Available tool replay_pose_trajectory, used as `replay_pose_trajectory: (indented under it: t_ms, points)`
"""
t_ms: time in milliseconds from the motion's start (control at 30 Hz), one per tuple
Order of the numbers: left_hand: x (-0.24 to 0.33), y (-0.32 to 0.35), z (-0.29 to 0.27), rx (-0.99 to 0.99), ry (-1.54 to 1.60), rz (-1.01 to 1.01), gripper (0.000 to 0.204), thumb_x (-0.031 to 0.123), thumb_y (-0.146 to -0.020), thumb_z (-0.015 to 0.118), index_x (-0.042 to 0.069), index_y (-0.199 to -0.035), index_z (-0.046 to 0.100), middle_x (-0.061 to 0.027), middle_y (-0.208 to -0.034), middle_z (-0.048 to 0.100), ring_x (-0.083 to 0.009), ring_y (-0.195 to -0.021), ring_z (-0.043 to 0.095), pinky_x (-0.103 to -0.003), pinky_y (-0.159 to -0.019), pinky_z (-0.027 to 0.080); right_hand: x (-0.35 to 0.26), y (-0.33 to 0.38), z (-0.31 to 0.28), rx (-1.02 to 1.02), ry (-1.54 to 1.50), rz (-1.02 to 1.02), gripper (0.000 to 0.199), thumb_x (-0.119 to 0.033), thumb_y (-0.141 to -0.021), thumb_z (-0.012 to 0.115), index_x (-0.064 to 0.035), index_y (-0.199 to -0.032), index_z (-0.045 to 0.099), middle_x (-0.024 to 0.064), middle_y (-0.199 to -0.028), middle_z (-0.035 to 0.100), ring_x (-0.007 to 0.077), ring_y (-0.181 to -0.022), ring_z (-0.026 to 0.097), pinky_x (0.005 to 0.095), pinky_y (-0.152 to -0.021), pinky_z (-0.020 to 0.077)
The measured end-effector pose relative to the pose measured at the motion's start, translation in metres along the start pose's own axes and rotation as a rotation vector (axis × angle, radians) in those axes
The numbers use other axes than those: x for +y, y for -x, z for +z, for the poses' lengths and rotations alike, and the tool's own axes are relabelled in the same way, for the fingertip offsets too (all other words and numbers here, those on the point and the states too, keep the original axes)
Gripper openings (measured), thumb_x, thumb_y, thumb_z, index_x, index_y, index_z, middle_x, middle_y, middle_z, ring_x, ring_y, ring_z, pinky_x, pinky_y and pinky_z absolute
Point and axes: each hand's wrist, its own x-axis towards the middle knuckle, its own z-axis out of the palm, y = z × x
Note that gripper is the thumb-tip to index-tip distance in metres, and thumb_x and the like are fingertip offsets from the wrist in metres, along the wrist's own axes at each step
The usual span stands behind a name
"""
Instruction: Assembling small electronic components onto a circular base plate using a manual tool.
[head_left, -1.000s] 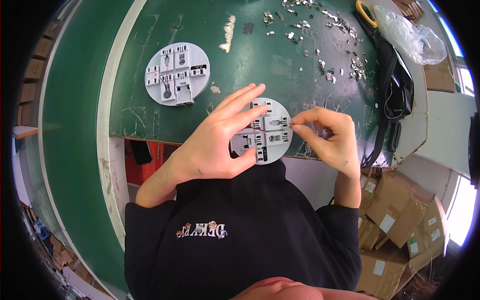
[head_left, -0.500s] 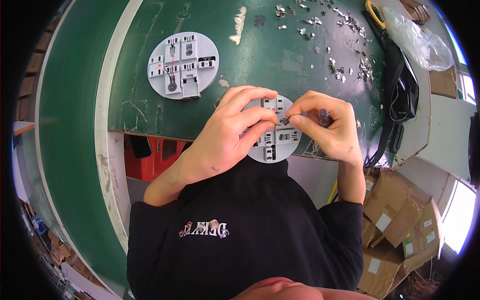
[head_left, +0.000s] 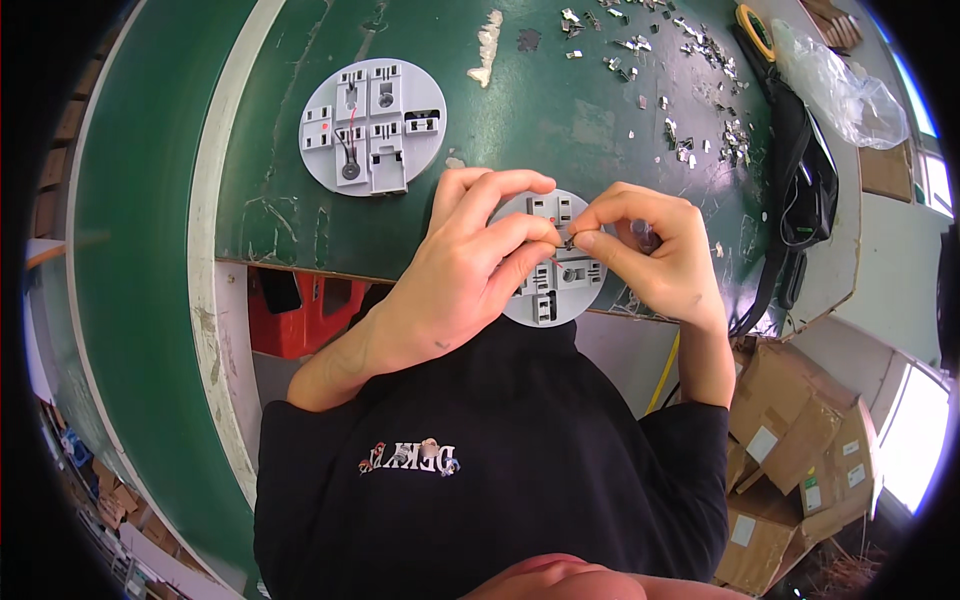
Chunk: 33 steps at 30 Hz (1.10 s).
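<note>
A round grey plastic base (head_left: 550, 305) with raised sockets lies at the bench's front edge, partly hidden under both hands. My left hand (head_left: 470, 250) reaches over its left side, thumb and index finger pinched together near the middle; what they hold is hidden. Thumb and index finger of my right hand (head_left: 660, 250) pinch a small dark metal clip, close to the left fingertips. A dark tool handle (head_left: 645, 236) is tucked in the right palm. A thin red wire shows on the base below the fingertips.
A second round grey base (head_left: 425, 95) with red and black wires lies at the back left. Small metal clips (head_left: 690, 145) are scattered at the back right, beside a black bag (head_left: 805, 190) and a clear plastic bag (head_left: 840, 85). Cardboard boxes (head_left: 790, 430) stand at lower right.
The view has shifted slightly. Both hands stay over the base, with their fingertips slightly closer together; the right hand's tool handle has tilted a little.
</note>
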Motion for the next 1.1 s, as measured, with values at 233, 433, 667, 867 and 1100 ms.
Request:
replay_pose_trajectory:
  t_ms: [233, 433, 667, 867, 1100]
  points:
    - [0.005, 0.01, 0.001, 0.12, -0.036, -0.011, 0.012, -0.004, -0.083, 0.068, 0.001, -0.094, 0.066, -0.0101, -0.128, 0.056, -0.0223, -0.103, 0.048, -0.028, -0.082, 0.045, 0.006, 0.007, 0.021, 0.104, 0.256, -0.291, 0.012, 0.007, -0.077, 0.069, -0.0005, -0.086, 0.07, 0.0042, -0.083, 0.067, 0.0096, -0.058, 0.046, 0.0212, -0.053, 0.0353]
    - [0.004, 0.013, -0.001, 0.161, -0.023, -0.01, 0.013, -0.007, -0.082, 0.068, -0.002, -0.094, 0.065, -0.0114, -0.126, 0.057, -0.0207, -0.099, 0.05, -0.026, -0.076, 0.046, 0.013, 0.006, 0.03, 0.156, 0.383, -0.447, 0.016, 0.009, -0.076, 0.07, -0.0001, -0.089, 0.069, 0.0061, -0.085, 0.067, 0.0129, -0.06, 0.054, 0.0244, -0.052, 0.0416]
    - [0.001, 0.013, -0.002, 0.147, -0.037, 0.017, 0.019, -0.007, -0.078, 0.068, 0.0, -0.095, 0.062, -0.011, -0.125, 0.056, -0.0239, -0.099, 0.05, -0.031, -0.083, 0.047, 0.008, 0.006, 0.033, 0.152, 0.54, -0.529, 0.018, 0.01, -0.075, 0.07, 0.0, -0.09, 0.069, 0.0069, -0.085, 0.066, 0.0143, -0.06, 0.056, 0.0257, -0.051, 0.0431]
    - [-0.003, 0.015, -0.002, 0.138, -0.04, 0.043, 0.02, -0.006, -0.079, 0.068, 0.0, -0.097, 0.062, -0.0114, -0.125, 0.056, -0.025, -0.101, 0.051, -0.031, -0.085, 0.047, 0.0, 0.006, 0.03, 0.057, 0.501, -0.413, 0.017, 0.009, -0.077, 0.068, 0.0006, -0.092, 0.069, 0.0071, -0.084, 0.066, 0.0153, -0.06, 0.055, 0.0271, -0.052, 0.0427]
    - [0.005, 0.022, -0.009, 0.015, -0.095, -0.005, 0.06, 0.014, -0.075, 0.079, -0.002, -0.126, 0.053, -0.0168, -0.139, 0.046, -0.0328, -0.124, 0.045, -0.039, -0.102, 0.042, -0.017, -0.004, 0.011, 0.081, -0.127, -0.27, 0.02, -0.012, -0.095, 0.053, -0.0032, -0.078, 0.06, 0.0039, -0.064, 0.054, 0.0144, -0.053, 0.042, 0.0276, -0.052, 0.0372]
